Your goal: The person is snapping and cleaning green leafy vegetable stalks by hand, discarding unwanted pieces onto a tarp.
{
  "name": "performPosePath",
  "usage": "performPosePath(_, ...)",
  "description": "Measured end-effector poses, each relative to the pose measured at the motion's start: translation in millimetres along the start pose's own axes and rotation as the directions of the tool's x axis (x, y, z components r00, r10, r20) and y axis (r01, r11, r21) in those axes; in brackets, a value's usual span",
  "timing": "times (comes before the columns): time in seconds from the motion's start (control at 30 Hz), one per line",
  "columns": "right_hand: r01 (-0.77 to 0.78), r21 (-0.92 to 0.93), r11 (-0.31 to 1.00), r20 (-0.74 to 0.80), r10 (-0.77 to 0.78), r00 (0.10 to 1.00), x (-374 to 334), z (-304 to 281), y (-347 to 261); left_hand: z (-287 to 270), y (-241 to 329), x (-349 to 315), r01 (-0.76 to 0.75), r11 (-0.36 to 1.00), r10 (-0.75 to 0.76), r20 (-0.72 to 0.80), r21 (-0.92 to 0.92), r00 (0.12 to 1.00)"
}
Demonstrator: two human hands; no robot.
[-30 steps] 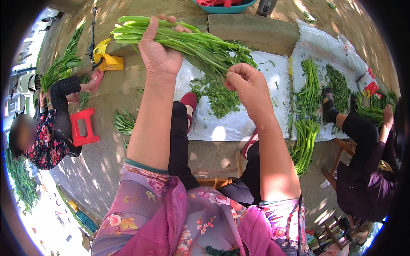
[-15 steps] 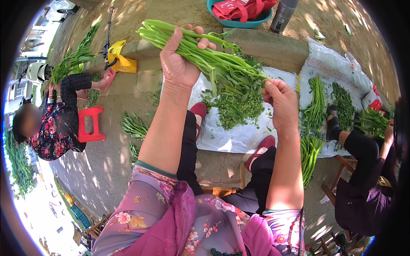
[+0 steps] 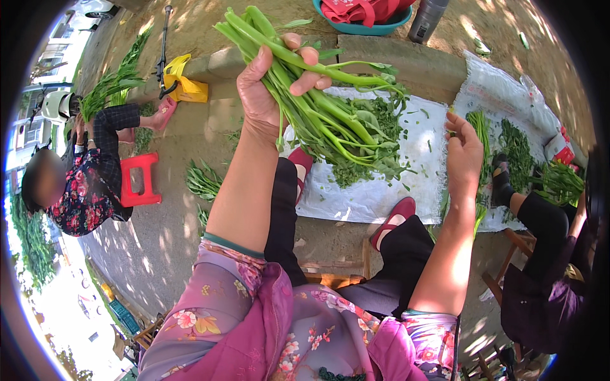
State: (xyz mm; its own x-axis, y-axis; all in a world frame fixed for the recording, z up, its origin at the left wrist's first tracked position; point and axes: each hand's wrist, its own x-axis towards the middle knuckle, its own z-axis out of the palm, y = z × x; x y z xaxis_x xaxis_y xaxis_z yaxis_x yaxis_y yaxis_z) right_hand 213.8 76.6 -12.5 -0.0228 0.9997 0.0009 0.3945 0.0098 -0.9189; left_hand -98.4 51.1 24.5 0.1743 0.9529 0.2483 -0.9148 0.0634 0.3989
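My left hand [image 3: 264,95] is wrapped round a thick bunch of leafy green stems [image 3: 337,117], raised above the ground. The cut ends point up to the left and the leafy ends hang down to the right. Apart from the bunch, over the right edge of a white sheet [image 3: 406,200], is my right hand [image 3: 465,155]. Its fingers are loosely bent and apart, with nothing visible between them. A heap of torn green leaves [image 3: 349,174] lies on the sheet beneath the bunch, partly hidden by it.
A teal basin [image 3: 375,26] with red bags and a grey flask [image 3: 427,20] stand at the back. Co-workers sit at left and right with more greens. A red stool [image 3: 141,181] and yellow bag [image 3: 189,82] are at left, loose greens [image 3: 203,182] nearer.
My right hand has left the leafy ends and moved right and slightly down; its fingers have come apart. The bunch in my left hand has tilted, its leaves hanging lower and spread wider.
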Motion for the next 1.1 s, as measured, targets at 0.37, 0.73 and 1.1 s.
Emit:
performPosePath(0.37,0.019,0.131,0.991,0.062,-0.027,0.998,-7,17,-22,23,-58,11,0.29,0.884,-0.176,-0.316,0.366,0.932)
performPosePath(0.73,-0.09,0.504,0.859,0.115,0.037,0.993,-22,32,-54,51,-105,11,0.419,0.85,-0.264,-0.431,0.319,0.863)
performPosePath(1.1,-0.162,0.361,0.918,0.216,0.086,0.973,-22,43,-48,45,-117,8,0.434,0.835,-0.197,-0.554,0.337,0.809)
